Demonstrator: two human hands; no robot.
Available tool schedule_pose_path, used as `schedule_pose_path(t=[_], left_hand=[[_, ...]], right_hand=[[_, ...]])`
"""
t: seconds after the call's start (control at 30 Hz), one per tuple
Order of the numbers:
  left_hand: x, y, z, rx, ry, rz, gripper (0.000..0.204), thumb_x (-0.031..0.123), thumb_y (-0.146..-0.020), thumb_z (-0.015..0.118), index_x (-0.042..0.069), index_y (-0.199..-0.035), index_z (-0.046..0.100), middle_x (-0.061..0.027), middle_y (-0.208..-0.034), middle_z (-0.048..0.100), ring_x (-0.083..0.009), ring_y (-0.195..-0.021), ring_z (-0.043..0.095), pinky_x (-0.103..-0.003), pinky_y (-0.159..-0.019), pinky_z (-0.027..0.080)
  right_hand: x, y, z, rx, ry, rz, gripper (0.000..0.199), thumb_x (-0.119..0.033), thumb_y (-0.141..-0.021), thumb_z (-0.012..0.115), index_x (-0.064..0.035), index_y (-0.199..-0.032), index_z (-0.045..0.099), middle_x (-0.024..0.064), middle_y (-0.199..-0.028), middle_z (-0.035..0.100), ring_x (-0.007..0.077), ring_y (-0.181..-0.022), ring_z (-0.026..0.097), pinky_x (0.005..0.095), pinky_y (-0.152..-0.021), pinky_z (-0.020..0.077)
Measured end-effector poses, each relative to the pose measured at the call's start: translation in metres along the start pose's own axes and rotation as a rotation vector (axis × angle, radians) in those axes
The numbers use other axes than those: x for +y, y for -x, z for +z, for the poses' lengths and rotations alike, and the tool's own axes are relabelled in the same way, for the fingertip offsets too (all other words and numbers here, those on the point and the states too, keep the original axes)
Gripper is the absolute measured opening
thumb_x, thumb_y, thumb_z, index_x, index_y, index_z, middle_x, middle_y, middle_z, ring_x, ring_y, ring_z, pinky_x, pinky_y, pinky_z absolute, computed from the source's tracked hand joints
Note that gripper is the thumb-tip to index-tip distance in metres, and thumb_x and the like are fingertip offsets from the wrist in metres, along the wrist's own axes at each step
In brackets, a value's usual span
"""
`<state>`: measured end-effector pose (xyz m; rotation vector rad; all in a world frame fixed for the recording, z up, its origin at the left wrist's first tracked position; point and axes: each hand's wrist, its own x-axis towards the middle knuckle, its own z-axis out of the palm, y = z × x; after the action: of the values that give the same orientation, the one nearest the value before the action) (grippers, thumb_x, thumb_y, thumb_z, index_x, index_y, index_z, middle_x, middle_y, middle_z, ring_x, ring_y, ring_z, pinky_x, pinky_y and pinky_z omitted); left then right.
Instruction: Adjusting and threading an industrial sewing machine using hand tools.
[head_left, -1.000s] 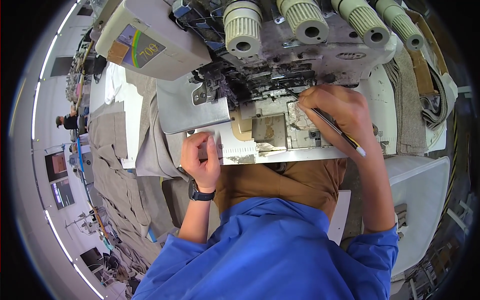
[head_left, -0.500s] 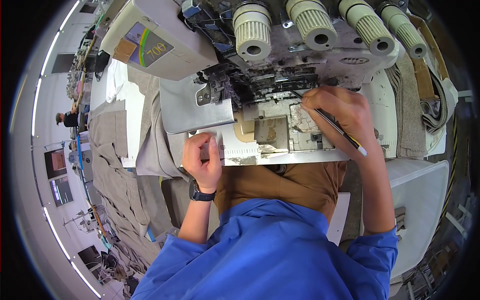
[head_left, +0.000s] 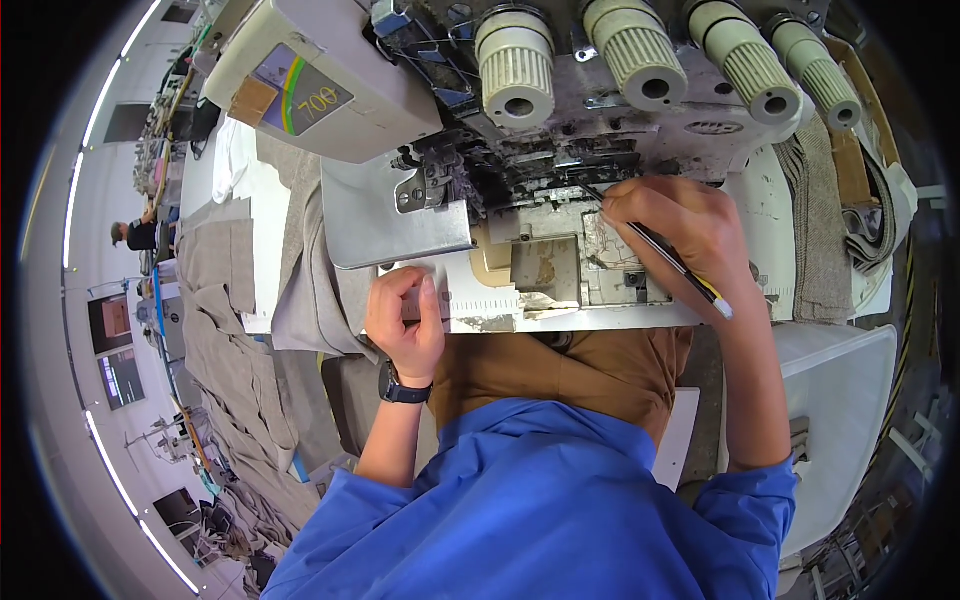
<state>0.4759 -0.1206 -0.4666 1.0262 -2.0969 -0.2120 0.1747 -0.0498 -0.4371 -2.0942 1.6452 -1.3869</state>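
My right hand (head_left: 675, 222) grips a thin pencil-like stick (head_left: 678, 262), dark with pale stripes and a yellow and white end. Its dark tip reaches into the opened lower front of an overlock sewing machine (head_left: 590, 140); what the tip touches is too small to tell. Near the front edge of the machine's white table (head_left: 480, 303), my left hand (head_left: 405, 320) rests with loosely curled fingers. The thumb stands apart from them, and nothing shows in that hand. Between the hands are a metal plate (head_left: 545, 265) and an open recess.
A bent metal cover (head_left: 395, 215) juts out above my left hand. Ribbed tension knobs (head_left: 515, 70) line the machine's top. Grey fabric (head_left: 310, 310) hangs at the left, and folded knit pieces (head_left: 815, 220) lie right. A white bin (head_left: 840, 420) stands low at the right.
The machine appears slightly lower and to the right in the picture. Both hands keep nearly the same pose, and the stick stays in my right hand with its tip in the machine.
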Motion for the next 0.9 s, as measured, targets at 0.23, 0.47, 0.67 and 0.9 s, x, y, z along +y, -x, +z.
schedule_pose_path(t=[0.23,0.47,0.67,0.9], left_hand=[[0.0006,-0.0005,0.0002,0.001,0.001,0.0,0.008,0.004,-0.083,0.066,0.0,-0.089,0.061,-0.0124,-0.085,0.066,-0.0266,-0.074,0.062,-0.033,-0.067,0.048],[0.0002,-0.0008,0.0,0.002,0.003,0.004,0.008,0.005,-0.084,0.066,0.001,-0.088,0.061,-0.0123,-0.084,0.066,-0.0273,-0.074,0.062,-0.034,-0.065,0.048],[0.0009,-0.0013,-0.0005,0.0,0.011,0.002,0.008,0.005,-0.083,0.067,0.001,-0.087,0.062,-0.0123,-0.084,0.066,-0.0276,-0.074,0.062,-0.034,-0.065,0.048],[0.0004,-0.0016,-0.0002,0.007,0.011,0.018,0.008,0.004,-0.082,0.067,0.001,-0.087,0.062,-0.0119,-0.084,0.066,-0.0278,-0.073,0.063,-0.034,-0.064,0.049]], right_hand=[[-0.0039,-0.001,-0.0012,-0.038,0.013,0.043,0.016,-0.002,-0.076,0.072,-0.0057,-0.089,0.064,0.0086,-0.089,0.069,0.0269,-0.075,0.065,0.0362,-0.066,0.0517],[-0.0072,-0.0039,-0.0039,-0.043,0.002,-0.041,0.014,-0.002,-0.076,0.072,-0.0044,-0.087,0.064,0.0096,-0.088,0.069,0.0271,-0.076,0.065,0.0365,-0.068,0.0519],[-0.0069,-0.0078,-0.002,-0.055,0.045,-0.071,0.013,-0.001,-0.075,0.071,-0.0035,-0.086,0.063,0.0103,-0.088,0.068,0.028,-0.075,0.065,0.0356,-0.067,0.0514],[-0.0085,-0.0076,0.0007,-0.053,0.044,-0.109,0.016,0.001,-0.073,0.072,-0.003,-0.086,0.063,0.0094,-0.086,0.068,0.0274,-0.075,0.066,0.0346,-0.066,0.0518]])
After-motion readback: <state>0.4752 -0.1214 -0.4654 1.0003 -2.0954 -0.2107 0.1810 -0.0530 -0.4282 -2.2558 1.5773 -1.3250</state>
